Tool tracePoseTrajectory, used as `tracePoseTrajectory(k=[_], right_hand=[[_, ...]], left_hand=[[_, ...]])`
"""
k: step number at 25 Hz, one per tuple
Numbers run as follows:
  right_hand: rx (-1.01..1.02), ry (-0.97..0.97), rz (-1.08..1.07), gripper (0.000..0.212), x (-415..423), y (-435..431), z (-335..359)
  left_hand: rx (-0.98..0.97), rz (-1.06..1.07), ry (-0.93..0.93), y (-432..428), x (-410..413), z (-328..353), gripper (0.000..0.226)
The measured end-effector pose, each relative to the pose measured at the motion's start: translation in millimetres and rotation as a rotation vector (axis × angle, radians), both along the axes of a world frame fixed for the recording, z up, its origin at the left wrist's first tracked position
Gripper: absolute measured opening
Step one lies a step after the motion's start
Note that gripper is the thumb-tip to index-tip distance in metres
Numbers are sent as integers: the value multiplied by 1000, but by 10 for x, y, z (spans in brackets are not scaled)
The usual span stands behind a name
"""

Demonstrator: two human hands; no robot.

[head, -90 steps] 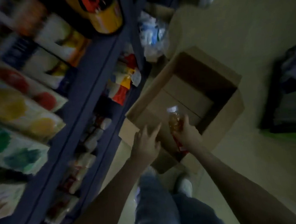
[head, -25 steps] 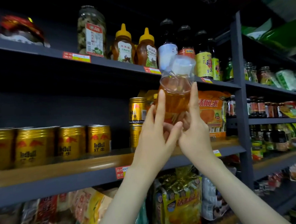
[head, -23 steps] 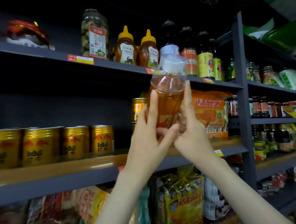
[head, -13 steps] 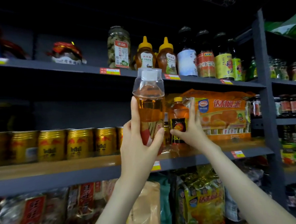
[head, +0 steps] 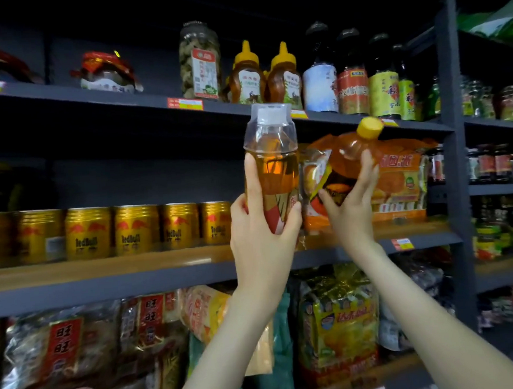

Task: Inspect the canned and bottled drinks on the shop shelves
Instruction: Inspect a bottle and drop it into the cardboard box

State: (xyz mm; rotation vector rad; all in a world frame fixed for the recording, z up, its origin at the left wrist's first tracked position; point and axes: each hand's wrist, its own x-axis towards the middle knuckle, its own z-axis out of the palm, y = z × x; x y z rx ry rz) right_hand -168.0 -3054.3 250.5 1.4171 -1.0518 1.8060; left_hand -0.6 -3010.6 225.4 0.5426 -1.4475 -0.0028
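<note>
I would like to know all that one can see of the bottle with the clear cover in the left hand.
The bottle is clear plastic, full of amber liquid nearly to the shoulder. A clear cover sits over its white cap, and a red and white label wraps the lower part. It is upright in the air, before the middle shelf, right of the gold cans. The left hand grips its lower half.

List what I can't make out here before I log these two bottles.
Head view only.
1. Clear-cap bottle label: lower half behind the left hand.
2. Yellow-cap bottle label: blurred, partly behind the right hand.
3. Cans: row cut off by the left edge, far ones blurred.
4. Price tags: print too small.
</note>
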Motion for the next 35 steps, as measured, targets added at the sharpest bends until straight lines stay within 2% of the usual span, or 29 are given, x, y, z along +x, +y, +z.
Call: tracePoseTrajectory(k=[4,7,11,15,20,25,28,31,35], right_hand=[[-128,59,-93,75,-231,456,-59],[-93,86,-140,83,-462,854,-302],[151,-88,-196,91,-977,1513,-1122],[431,-329,-357,101,-1528,2195,-2320],[787,-757,-446,106,-1842,3048,-4357],[1073,-1259,-475,110,-1541,3574,-6811],[1232,-1433,-388,112,-1336,3536,-8262],[1408,-1515,-299,108,-1274,3244,-9500],[1639,-1445,-301,108,-1385,2835,-11002]], left_hand=[[-16,-134,30,121,-372,-72,94],[1,-244,1,299,-772,-220,93],[-23,-400,-141,622,-1364,-691,88],[180,-677,-385,1010,-1967,-1614,85],[581,-851,-819,1267,-2602,-3554,89],[1036,-749,-1177,1252,-2766,-6090,82],[1387,-658,-1325,1192,-2593,-7688,76],[1417,-544,-1471,1081,-2436,-9016,70],[1367,-502,-1566,831,-2350,-10480,76]])
